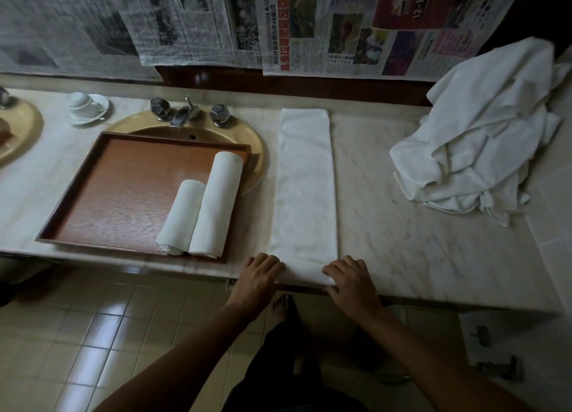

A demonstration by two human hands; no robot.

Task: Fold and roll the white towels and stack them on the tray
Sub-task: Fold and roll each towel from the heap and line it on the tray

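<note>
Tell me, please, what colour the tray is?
The tray is reddish-brown wood grain, seen from the head view.

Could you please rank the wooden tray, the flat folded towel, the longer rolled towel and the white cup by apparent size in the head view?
1. Brown wooden tray
2. Flat folded white towel
3. Longer rolled white towel
4. White cup

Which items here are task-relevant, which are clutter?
Job: flat folded white towel, left hand, right hand, two rolled white towels, brown wooden tray, white towel heap.
Clutter: white cup and saucer, chrome tap, wall newspapers.
</note>
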